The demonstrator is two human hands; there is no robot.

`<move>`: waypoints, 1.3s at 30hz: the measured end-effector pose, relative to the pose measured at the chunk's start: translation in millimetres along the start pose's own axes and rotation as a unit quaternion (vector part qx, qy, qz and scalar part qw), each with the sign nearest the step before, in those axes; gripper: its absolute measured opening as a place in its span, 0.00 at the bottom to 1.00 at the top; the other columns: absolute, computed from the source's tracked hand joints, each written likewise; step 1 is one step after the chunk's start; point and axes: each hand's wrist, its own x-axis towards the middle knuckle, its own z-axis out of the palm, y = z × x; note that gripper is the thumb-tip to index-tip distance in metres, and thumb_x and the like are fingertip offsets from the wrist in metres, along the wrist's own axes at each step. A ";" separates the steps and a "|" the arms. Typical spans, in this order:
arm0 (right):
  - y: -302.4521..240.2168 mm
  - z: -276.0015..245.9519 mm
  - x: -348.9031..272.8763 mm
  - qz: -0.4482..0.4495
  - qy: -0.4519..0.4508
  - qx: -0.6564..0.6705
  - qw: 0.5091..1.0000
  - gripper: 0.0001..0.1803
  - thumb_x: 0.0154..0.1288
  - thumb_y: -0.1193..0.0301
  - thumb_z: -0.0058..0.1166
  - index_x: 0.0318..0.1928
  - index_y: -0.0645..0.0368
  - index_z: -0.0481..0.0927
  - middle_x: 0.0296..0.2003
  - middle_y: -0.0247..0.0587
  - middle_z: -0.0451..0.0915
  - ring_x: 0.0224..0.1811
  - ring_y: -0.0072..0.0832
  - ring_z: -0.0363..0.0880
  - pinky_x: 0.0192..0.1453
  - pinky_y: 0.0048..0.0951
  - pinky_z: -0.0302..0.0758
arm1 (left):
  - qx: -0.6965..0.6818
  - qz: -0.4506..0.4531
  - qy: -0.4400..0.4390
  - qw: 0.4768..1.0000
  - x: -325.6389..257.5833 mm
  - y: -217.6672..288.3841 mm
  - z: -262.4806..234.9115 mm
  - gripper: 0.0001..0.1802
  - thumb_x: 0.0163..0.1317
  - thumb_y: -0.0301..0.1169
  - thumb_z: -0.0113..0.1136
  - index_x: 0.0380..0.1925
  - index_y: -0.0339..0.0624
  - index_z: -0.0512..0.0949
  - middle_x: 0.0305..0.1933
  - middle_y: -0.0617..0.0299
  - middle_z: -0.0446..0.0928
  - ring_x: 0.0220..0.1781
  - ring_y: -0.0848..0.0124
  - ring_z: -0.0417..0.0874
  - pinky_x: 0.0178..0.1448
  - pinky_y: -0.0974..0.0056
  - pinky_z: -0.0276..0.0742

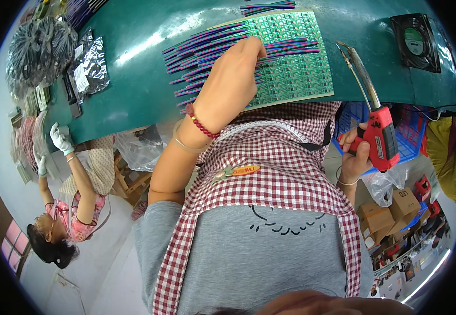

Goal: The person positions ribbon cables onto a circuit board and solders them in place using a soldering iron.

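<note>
My left hand reaches onto a green circuit board panel on the teal table; its fingertips press on the multicoloured wires lying in rows across the panel's left side. A red bead bracelet circles that wrist. My right hand grips the red handle of a soldering gun, whose metal tip points up toward the panel's right edge, just off the table. I wear a red checked apron over a grey shirt.
A black fan sits at the table's right end. Silver bags and wire bundles lie at the left end. Another person in white gloves works at the left. A blue crate and cardboard boxes stand to the right.
</note>
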 end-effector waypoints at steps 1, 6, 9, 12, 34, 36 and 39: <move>-0.2 1.0 -0.9 0.001 0.000 -0.001 1.000 0.26 0.70 0.56 0.51 0.54 0.67 0.68 0.22 0.39 0.70 0.19 0.22 0.66 0.26 0.27 0.69 | -0.024 -0.002 0.024 0.999 -2.6 0.0 1.2 0.05 0.59 0.15 0.51 0.34 0.34 0.72 0.31 0.49 0.73 0.33 0.52 0.78 0.39 0.55 0.74; 0.5 -5.5 -19.9 0.063 -0.070 -0.005 0.996 0.31 0.67 0.51 0.54 0.55 0.66 0.68 0.21 0.36 0.69 0.19 0.23 0.65 0.27 0.27 0.67 | 0.006 -0.002 0.014 1.000 -22.1 9.0 -5.3 0.05 0.57 0.19 0.60 0.34 0.36 0.77 0.30 0.55 0.73 0.31 0.59 0.77 0.35 0.59 0.73; 7.6 -19.7 -36.7 0.130 -0.125 -0.016 0.983 0.33 0.65 0.49 0.57 0.56 0.66 0.69 0.21 0.36 0.69 0.19 0.23 0.65 0.27 0.27 0.66 | 0.045 0.061 0.026 0.997 -35.3 -0.1 -1.9 0.07 0.52 0.21 0.66 0.32 0.38 0.80 0.29 0.58 0.72 0.30 0.62 0.76 0.33 0.61 0.73; 0.7 -11.5 -37.7 0.164 -0.163 -0.027 0.972 0.33 0.66 0.51 0.57 0.57 0.66 0.70 0.22 0.38 0.71 0.20 0.22 0.66 0.28 0.27 0.66 | 0.076 0.123 0.027 0.989 -42.3 -8.2 1.4 0.09 0.48 0.21 0.67 0.31 0.40 0.81 0.29 0.60 0.72 0.30 0.65 0.75 0.32 0.63 0.73; 10.8 -18.6 -40.2 0.103 -0.225 -0.201 0.948 0.16 0.62 0.60 0.61 0.36 0.63 0.82 0.33 0.39 0.82 0.32 0.30 0.80 0.36 0.29 0.74 | 0.070 0.129 0.020 0.989 -47.6 -13.5 0.4 0.12 0.46 0.19 0.65 0.34 0.40 0.81 0.30 0.60 0.73 0.32 0.65 0.77 0.34 0.63 0.75; 7.5 -18.4 -39.8 0.139 -0.217 -0.147 0.955 0.17 0.61 0.60 0.62 0.36 0.64 0.82 0.29 0.38 0.82 0.29 0.29 0.80 0.35 0.28 0.75 | 0.072 0.127 0.020 0.989 -49.1 -13.8 0.0 0.12 0.46 0.20 0.65 0.34 0.40 0.81 0.30 0.60 0.73 0.32 0.65 0.77 0.34 0.63 0.75; 0.2 -9.3 -41.3 0.176 -0.171 -0.067 0.967 0.17 0.61 0.60 0.62 0.35 0.64 0.82 0.27 0.38 0.81 0.28 0.28 0.79 0.36 0.28 0.75 | 0.072 0.128 0.018 0.989 -48.1 -14.3 0.2 0.12 0.47 0.20 0.64 0.34 0.40 0.81 0.31 0.60 0.73 0.32 0.65 0.77 0.34 0.63 0.75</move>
